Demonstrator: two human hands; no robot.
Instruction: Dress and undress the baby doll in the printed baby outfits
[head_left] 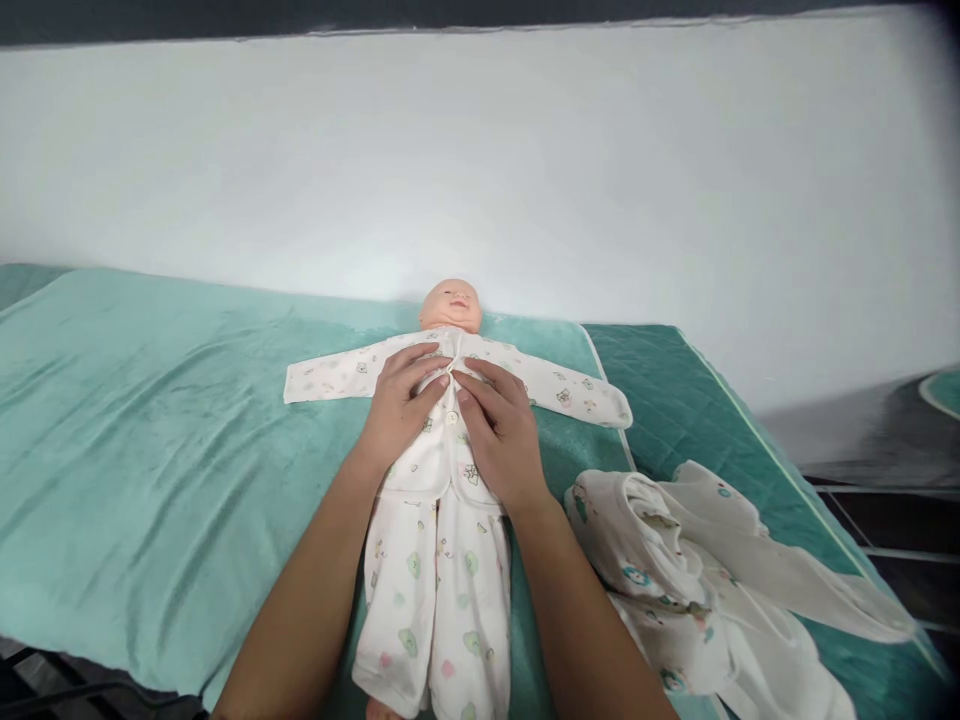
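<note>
A baby doll lies on its back with its head toward the wall. It wears a white printed jacket with sleeves spread out to both sides, and white printed trousers. On the jacket's front edge, at the chest, my left hand pinches the cloth near a button. Opposite it, my right hand grips the other front edge, its fingertips almost meeting those of the left. Below the hands a round button shows on the front. Whatever sits right between the fingertips is mostly hidden.
A crumpled heap of white printed baby clothes lies to the right of the doll. Beneath everything is a teal blanket over a darker quilted mattress pad. A white wall rises behind. Metal bars show at the right.
</note>
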